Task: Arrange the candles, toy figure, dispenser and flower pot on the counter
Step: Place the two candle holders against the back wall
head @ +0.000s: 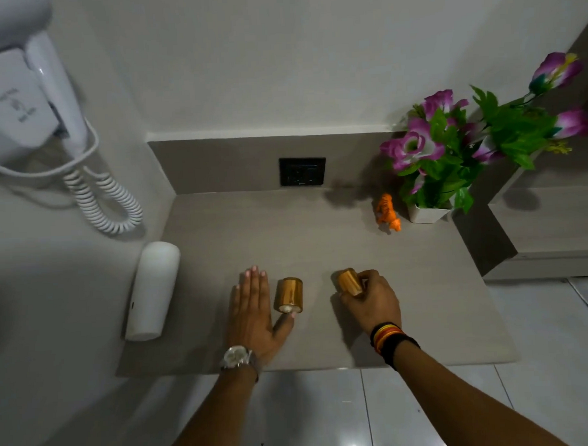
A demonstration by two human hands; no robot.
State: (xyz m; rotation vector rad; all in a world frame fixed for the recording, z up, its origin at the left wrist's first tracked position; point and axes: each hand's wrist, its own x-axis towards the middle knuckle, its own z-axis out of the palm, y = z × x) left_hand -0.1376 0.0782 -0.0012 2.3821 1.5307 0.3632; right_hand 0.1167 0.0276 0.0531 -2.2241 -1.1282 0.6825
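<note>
Both hands work at the near edge of the counter (319, 221). Far right stands the pot (427, 212), with the tiger (388, 213) just left of it; the dispenser (154, 291) lies at the left edge. Left hand (253, 315) is flat and spread wide, thumb touching the left candle (288, 295). Right hand (370, 298) is closed around the right candle (349, 281), tilted (it looks lifted). Loosely held, that smooth cylinder could slip and roll off the near edge.
</note>
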